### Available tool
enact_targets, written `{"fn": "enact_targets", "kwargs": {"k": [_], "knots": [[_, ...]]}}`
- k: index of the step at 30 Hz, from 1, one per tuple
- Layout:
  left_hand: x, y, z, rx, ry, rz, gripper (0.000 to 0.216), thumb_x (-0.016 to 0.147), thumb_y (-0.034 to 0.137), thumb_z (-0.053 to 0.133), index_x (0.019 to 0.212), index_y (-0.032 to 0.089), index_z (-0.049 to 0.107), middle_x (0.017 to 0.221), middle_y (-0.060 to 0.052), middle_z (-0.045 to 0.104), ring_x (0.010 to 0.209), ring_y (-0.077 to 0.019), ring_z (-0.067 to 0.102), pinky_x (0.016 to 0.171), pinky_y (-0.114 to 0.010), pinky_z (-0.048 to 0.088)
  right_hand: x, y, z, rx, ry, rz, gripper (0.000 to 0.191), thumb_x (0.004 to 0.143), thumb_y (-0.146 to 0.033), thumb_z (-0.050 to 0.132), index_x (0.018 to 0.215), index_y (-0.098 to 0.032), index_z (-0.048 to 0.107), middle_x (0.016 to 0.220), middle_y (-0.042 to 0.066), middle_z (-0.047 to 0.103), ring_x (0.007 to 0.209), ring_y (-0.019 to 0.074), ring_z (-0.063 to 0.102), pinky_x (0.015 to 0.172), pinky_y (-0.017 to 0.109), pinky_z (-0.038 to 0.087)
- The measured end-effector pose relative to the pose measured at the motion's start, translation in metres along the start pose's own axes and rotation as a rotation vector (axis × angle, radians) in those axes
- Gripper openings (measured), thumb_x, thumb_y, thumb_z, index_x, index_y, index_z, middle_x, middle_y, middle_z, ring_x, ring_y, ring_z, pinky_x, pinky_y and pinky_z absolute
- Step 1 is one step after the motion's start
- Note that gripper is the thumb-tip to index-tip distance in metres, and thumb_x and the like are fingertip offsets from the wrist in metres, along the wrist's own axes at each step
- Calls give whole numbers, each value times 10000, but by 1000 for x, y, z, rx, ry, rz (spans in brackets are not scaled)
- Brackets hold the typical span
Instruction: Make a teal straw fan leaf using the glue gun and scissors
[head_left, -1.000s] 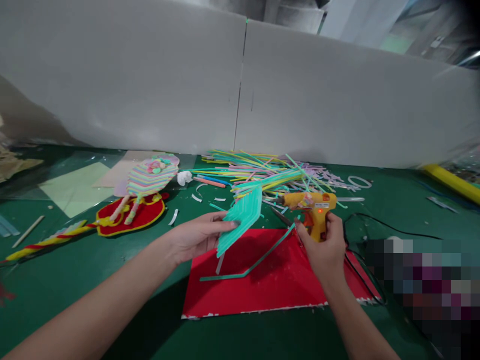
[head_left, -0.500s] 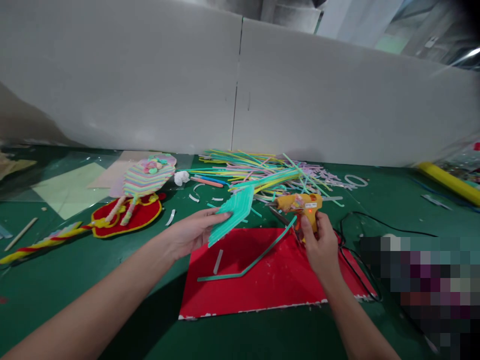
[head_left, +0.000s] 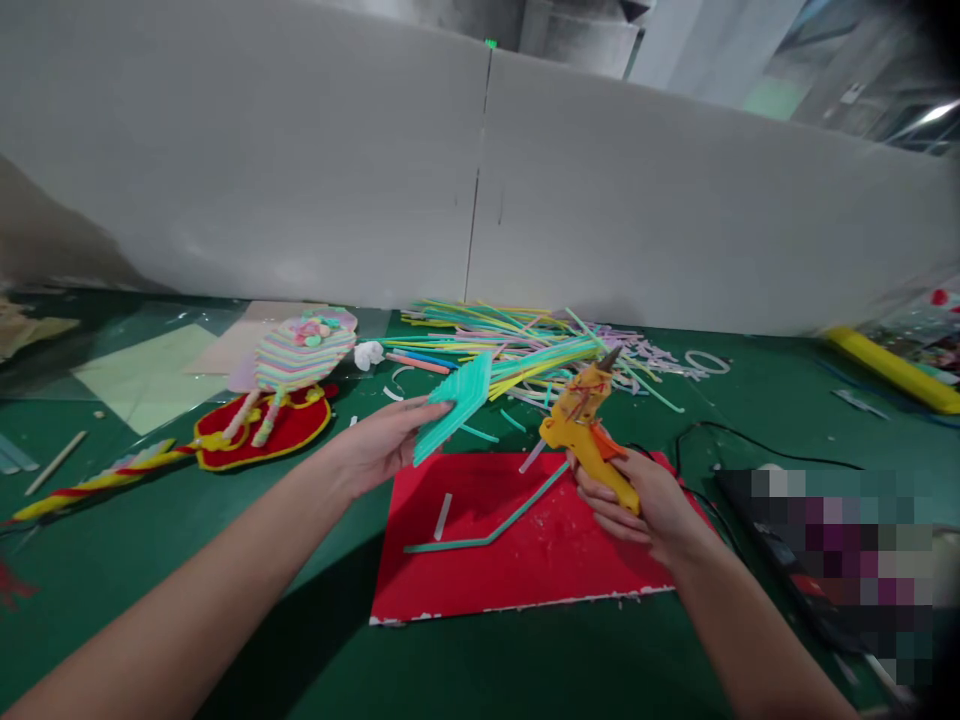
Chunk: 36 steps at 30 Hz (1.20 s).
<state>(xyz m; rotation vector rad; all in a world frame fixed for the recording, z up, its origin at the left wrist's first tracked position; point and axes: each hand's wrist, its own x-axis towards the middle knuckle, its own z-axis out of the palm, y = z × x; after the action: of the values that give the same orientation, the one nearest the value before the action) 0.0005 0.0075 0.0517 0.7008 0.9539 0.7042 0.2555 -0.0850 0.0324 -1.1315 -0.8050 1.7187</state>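
Note:
My left hand (head_left: 379,440) grips a bent panel of teal straws (head_left: 456,402) and holds it above the far left corner of a red sheet (head_left: 525,550). My right hand (head_left: 637,500) is closed round the handle of a yellow glue gun (head_left: 581,420), lifted off the table with its nozzle pointing up and away. A single bent teal straw (head_left: 491,525) and a short white straw piece (head_left: 443,515) lie on the red sheet.
A heap of coloured straws (head_left: 525,350) lies behind the sheet. At the left sit a red and yellow felt piece (head_left: 262,430) with a striped straw figure (head_left: 300,355). A black cable (head_left: 735,440) runs at the right. A white partition (head_left: 480,170) closes the back of the green table (head_left: 150,540).
My right hand has lifted the glue gun off the table and tilted its nozzle upward. My left hand has raised the teal panel and turned it slightly.

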Motion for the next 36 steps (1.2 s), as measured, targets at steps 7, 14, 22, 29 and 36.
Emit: {"fn": "enact_targets", "kwargs": {"k": [7, 14, 22, 29, 36], "knots": [[0, 1, -1, 9, -16, 8, 80, 817, 105, 631, 745, 127, 661, 635, -19, 687, 480, -74, 629, 455, -108, 517, 2, 5, 8, 4, 28, 47, 138, 760, -322, 504, 760, -188, 537, 501, -72, 395, 302, 15, 168, 258, 125, 169], [-1, 2, 2, -7, -30, 2, 65, 811, 90, 632, 769, 130, 661, 654, -17, 694, 492, -71, 628, 474, -112, 520, 0, 5, 10, 4, 55, 57, 208, 745, -383, 550, 783, -179, 538, 485, -80, 404, 298, 10, 175, 250, 117, 157], [0, 1, 1, -10, -31, -15, 85, 816, 90, 622, 750, 134, 651, 651, -22, 690, 489, -82, 632, 456, -121, 521, 1, 6, 10, -23, 70, 72, 187, 757, -373, 511, 770, -186, 505, 480, -81, 395, 292, 14, 177, 256, 125, 152], [-3, 2, 5, -33, 73, -12, 130, 826, 41, 589, 753, 135, 642, 634, -11, 688, 456, -70, 618, 467, -114, 523, 3, 6, 16, -28, 41, 75, 199, 733, -378, 544, 758, -192, 479, 477, -86, 391, 292, 12, 178, 263, 126, 138], [-4, 1, 4, -22, 19, -25, 84, 820, 50, 602, 809, 116, 653, 691, -42, 709, 516, -102, 657, 502, -150, 550, 17, 4, 4, -8, -3, -59, 350, 761, -517, 560, 822, -174, 523, 501, -87, 389, 310, 12, 190, 276, 140, 146]]}}
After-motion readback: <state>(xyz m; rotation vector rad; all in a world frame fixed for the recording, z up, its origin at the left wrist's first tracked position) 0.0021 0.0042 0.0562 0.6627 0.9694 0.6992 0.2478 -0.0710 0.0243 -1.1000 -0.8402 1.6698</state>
